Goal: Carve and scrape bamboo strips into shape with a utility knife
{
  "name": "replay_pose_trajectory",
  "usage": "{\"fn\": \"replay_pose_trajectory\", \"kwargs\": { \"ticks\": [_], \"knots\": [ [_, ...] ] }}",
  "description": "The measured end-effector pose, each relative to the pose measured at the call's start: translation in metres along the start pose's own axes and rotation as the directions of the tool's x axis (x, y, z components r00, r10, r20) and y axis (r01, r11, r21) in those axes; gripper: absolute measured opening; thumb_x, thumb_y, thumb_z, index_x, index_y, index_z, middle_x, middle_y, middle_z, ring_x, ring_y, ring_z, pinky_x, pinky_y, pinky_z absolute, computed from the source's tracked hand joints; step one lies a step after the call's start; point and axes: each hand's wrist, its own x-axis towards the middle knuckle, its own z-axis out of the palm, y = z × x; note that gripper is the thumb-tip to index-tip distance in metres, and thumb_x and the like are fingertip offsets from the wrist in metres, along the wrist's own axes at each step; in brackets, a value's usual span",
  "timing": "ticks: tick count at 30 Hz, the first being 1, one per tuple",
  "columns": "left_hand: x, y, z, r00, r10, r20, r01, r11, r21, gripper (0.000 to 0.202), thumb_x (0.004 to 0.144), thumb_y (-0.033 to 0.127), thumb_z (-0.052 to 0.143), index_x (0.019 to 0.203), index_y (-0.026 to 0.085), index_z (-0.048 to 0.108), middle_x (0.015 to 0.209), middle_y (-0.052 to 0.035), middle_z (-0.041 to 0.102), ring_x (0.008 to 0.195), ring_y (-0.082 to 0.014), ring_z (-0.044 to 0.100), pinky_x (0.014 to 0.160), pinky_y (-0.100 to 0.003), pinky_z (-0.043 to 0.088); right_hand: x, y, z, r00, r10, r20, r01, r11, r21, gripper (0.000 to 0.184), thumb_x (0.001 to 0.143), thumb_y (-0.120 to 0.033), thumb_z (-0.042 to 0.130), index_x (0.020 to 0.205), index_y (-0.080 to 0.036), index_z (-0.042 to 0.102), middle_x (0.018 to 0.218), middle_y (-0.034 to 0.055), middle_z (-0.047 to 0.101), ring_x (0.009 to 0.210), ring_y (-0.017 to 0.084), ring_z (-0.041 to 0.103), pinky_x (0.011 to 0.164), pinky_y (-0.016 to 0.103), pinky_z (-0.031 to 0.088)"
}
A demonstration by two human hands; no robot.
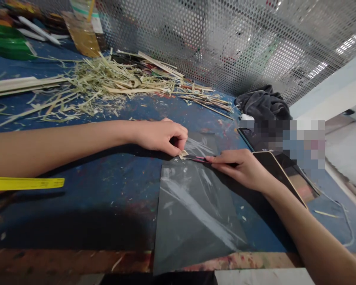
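Note:
My left hand (166, 136) is closed in a pinch, its thumb and forefinger on a small pale piece of straw (183, 154). Between the thumb and fingers of my right hand (243, 168) is a slim pink-and-black tool (200, 159), pointing left. Its tip reaches the straw piece; its exact kind is too small to make out. Both hands work over a dark grey sheet (192, 221) streaked with white, lying on the blue table (115, 198). A fold or second dark piece (203, 140) shows behind the tool.
Shredded straw (103, 79) and thin sticks (210, 101) lie at the back, before a perforated metal screen (178, 35). A jar (83, 35) stands back left. Phones (273, 170) and a dark cloth (264, 103) lie right. A yellow strip (26, 183) crosses my left forearm.

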Motion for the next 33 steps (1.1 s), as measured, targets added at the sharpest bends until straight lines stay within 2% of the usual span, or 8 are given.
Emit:
{"fn": "replay_pose_trajectory", "kwargs": {
  "ticks": [3,6,8,12,17,25,29,33],
  "knots": [
    [0.0,-0.001,0.0,1.0,0.003,0.009,-0.003,1.0,0.01,0.012,0.073,0.027,0.057,0.064,0.018,0.057,0.076,0.003,0.059,0.077,-0.0123,0.053,0.085,-0.028,0.027,-0.001,0.0,0.001,0.998,-0.003,-0.064,0.006,0.999,0.045,0.022,0.089,-0.021,0.056,0.106,-0.02,0.07,0.083,0.0035,0.072,0.066,0.011,0.06,0.058,0.021,0.042],
    [0.001,-0.001,-0.001,1.0,-0.006,0.02,0.005,1.0,0.012,0.011,0.072,0.026,0.057,0.064,0.018,0.057,0.075,0.0036,0.059,0.077,-0.0119,0.053,0.086,-0.028,0.026,-0.004,0.0,0.0,0.966,-0.132,-0.221,0.096,0.981,-0.167,0.021,0.088,-0.018,0.057,0.104,-0.018,0.071,0.065,0.0007,0.064,0.052,0.009,0.05,0.049,0.021,0.035],
    [0.001,0.0,-0.001,1.0,-0.009,0.027,0.009,1.0,0.006,0.012,0.073,0.027,0.057,0.064,0.018,0.057,0.076,0.0035,0.059,0.076,-0.012,0.053,0.086,-0.028,0.026,-0.007,-0.001,-0.003,0.935,-0.238,-0.263,0.14,0.929,-0.343,0.022,0.087,-0.013,0.057,0.104,-0.019,0.071,0.06,-0.0009,0.059,0.05,0.008,0.048,0.048,0.022,0.033],
    [0.001,0.0,-0.001,1.0,-0.015,0.026,0.015,1.0,0.001,0.011,0.073,0.027,0.058,0.066,0.018,0.058,0.078,0.003,0.06,0.078,-0.0128,0.053,0.086,-0.029,0.027,-0.008,-0.003,-0.007,0.909,-0.379,-0.174,0.23,0.805,-0.547,0.024,0.087,-0.01,0.056,0.104,-0.019,0.071,0.062,-0.0008,0.06,0.056,0.008,0.053,0.052,0.022,0.036],
    [0.0,-0.002,-0.001,1.0,-0.004,0.009,0.004,1.0,-0.002,0.01,0.072,0.026,0.058,0.066,0.018,0.058,0.078,0.0033,0.06,0.078,-0.0127,0.053,0.086,-0.029,0.027,-0.007,0.001,-0.004,0.915,-0.383,-0.127,0.228,0.75,-0.621,0.028,0.089,-0.014,0.055,0.113,-0.022,0.067,0.064,-0.0007,0.059,0.055,0.008,0.049,0.052,0.023,0.033],
    [0.002,-0.002,-0.001,1.0,0.022,0.006,-0.021,1.0,-0.023,0.012,0.073,0.027,0.058,0.065,0.018,0.058,0.076,0.0027,0.059,0.076,-0.0126,0.054,0.081,-0.027,0.031,0.0,0.001,0.001,0.987,-0.113,-0.114,0.064,0.93,-0.362,0.026,0.094,-0.03,0.049,0.091,-0.02,0.073,0.056,-0.003,0.048,0.049,0.007,0.042,0.05,0.021,0.03],
    [0.002,-0.002,-0.001,1.0,0.005,0.012,-0.005,1.0,-0.015,0.014,0.075,0.028,0.058,0.066,0.018,0.058,0.077,0.0024,0.059,0.075,-0.0124,0.053,0.08,-0.027,0.032,0.002,0.0,-0.002,0.999,-0.033,-0.036,0.023,0.967,-0.256,0.026,0.093,-0.032,0.05,0.09,-0.019,0.072,0.062,-0.0006,0.057,0.055,0.008,0.049,0.053,0.021,0.033],
    [0.001,-0.001,-0.001,1.0,-0.001,0.01,0.001,1.0,-0.001,0.014,0.075,0.028,0.058,0.065,0.018,0.057,0.075,0.0024,0.058,0.074,-0.0121,0.052,0.081,-0.027,0.031,0.002,-0.001,-0.006,0.998,0.039,0.044,-0.036,0.997,-0.075,0.021,0.091,-0.028,0.053,0.101,-0.021,0.071,0.083,0.0028,0.071,0.07,0.011,0.061,0.061,0.021,0.04]
  ]
}}
